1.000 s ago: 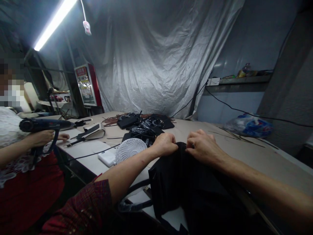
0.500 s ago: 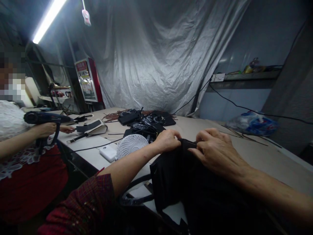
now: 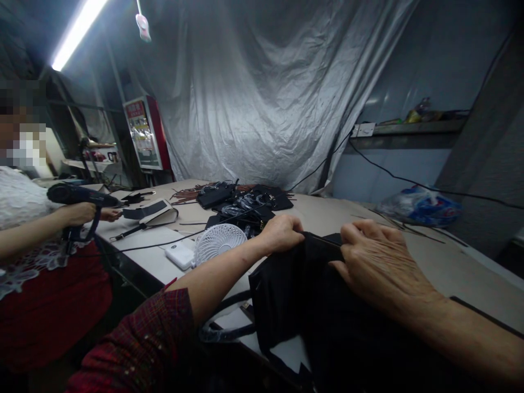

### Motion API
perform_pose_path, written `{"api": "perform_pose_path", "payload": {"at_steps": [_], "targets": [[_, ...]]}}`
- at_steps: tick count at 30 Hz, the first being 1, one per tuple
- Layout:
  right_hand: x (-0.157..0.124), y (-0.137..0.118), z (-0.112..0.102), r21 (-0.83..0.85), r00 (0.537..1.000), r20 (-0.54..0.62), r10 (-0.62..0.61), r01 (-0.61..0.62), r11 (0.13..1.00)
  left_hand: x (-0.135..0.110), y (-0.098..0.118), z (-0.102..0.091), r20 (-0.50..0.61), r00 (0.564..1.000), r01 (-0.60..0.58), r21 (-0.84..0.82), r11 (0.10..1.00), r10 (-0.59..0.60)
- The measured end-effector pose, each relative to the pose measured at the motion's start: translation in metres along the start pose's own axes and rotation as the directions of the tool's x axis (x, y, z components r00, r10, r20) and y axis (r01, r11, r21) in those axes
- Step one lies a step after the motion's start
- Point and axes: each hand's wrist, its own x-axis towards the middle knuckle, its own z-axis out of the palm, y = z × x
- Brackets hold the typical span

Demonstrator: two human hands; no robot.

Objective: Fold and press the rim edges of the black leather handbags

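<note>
A black bag [image 3: 282, 289] with a plastic-wrapped handle [image 3: 229, 333] lies in front of me, its lower part lost in dark shadow. My left hand [image 3: 283, 233] is closed on the bag's upper edge, fingertips pinching the black material. Along the same edge, further right, my right hand [image 3: 372, 256] grips with bent fingers and the thumb below. Between the two hands a thin, light line runs along the edge; whether it is a zip, I cannot tell. Just left of my left forearm stands a white fan [image 3: 219, 244].
A co-worker's hand [image 3: 79, 214] holds a heat gun [image 3: 73, 196] over a dark strip on the left. Several black bags [image 3: 245, 202] and brown straps [image 3: 188, 194] are heaped mid-table. A white box [image 3: 179, 255] sits by the fan; a blue plastic bag [image 3: 428, 204] lies back right.
My right hand has slid right along the bag's edge, widening the gap between my hands. My left hand stays in place. The co-worker's heat gun has shifted slightly right.
</note>
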Motion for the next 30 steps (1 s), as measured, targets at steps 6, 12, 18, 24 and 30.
{"api": "perform_pose_path", "payload": {"at_steps": [6, 12, 18, 24, 30], "targets": [[-0.001, 0.003, 0.003, 0.074, 0.998, 0.043, 0.054, -0.057, 0.996, 0.002, -0.001, 0.002, 0.004, 1.0, 0.007, 0.014, 1.0, -0.007], [0.003, 0.009, 0.005, 0.129, 0.996, 0.034, 0.08, -0.084, 0.988, 0.003, -0.003, 0.004, 0.051, 0.998, -0.033, -0.072, 0.997, 0.037], [0.001, 0.008, 0.004, 0.1, 0.997, 0.036, 0.063, -0.067, 0.993, 0.005, -0.004, 0.005, 0.086, 0.993, -0.071, -0.141, 0.987, 0.084], [0.001, 0.01, 0.006, 0.102, 0.997, 0.052, 0.059, -0.064, 0.993, 0.01, -0.009, 0.004, 0.157, 0.985, -0.033, -0.227, 0.973, 0.07], [0.002, 0.011, 0.005, 0.115, 0.995, 0.063, 0.072, -0.079, 0.99, 0.017, -0.008, 0.001, 0.148, 0.984, -0.081, -0.13, 0.988, 0.1]]}}
